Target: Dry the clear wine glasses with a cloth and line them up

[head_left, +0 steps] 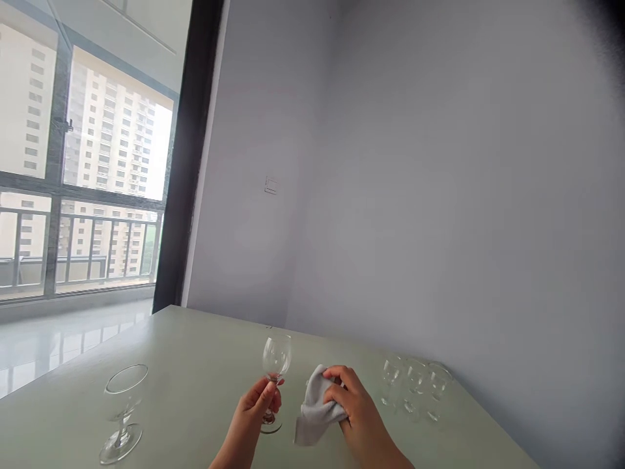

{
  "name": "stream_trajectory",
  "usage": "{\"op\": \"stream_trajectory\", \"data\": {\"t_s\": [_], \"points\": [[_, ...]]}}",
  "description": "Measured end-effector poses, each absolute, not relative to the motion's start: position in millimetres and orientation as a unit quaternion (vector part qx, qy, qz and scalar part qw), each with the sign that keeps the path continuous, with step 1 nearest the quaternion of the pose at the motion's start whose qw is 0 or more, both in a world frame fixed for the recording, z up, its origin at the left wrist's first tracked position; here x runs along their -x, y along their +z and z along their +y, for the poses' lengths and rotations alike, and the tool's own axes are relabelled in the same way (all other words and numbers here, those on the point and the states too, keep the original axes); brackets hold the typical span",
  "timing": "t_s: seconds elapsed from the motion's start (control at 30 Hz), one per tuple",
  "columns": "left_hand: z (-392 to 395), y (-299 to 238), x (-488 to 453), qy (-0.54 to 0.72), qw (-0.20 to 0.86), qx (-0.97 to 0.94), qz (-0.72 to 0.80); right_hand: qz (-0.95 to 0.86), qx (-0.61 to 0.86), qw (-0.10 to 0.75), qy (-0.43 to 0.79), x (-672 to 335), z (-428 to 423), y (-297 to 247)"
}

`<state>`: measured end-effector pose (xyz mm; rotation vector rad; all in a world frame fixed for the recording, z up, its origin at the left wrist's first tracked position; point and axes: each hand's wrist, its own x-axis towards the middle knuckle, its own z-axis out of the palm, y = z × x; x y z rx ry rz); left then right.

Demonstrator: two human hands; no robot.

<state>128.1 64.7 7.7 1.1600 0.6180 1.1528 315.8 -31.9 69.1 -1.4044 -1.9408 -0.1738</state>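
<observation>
My left hand point(258, 405) is closed around the stem of a clear wine glass point(277, 355), which is upright, bowl above the fingers and foot below them. Just to the right, my right hand point(350, 404) grips a white cloth point(317, 407) between thumb and fingers, its lower end hanging down. A small gap separates the cloth from the glass. On the left of the table stands another stemmed glass point(122, 407), upright and touched by neither hand.
Several small stemmed glasses point(410, 384) stand in a group on the right of the pale green table point(205, 352). Grey walls point(415, 195) rise behind the table's far and right edges. A dark-framed window with a railing point(97, 241) is at the left.
</observation>
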Motion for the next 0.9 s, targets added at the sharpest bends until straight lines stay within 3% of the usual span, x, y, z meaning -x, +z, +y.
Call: {"op": "stream_trajectory", "data": {"t_s": [0.17,0.5,0.7,0.9], "points": [[50,5,-139,0.474,0.639,-0.556,0.240,-0.725,0.550,0.389,-0.147,-308,-23,53],[40,-7,-154,0.457,0.666,-0.565,0.170,-0.582,0.501,0.636,-0.081,-263,-19,51],[36,-2,-153,0.484,0.680,-0.516,0.192,-0.625,0.495,0.581,-0.164,-239,-5,41],[39,-6,-156,0.463,0.711,-0.499,0.177,-0.623,0.477,0.617,-0.063,-241,6,27]]}}
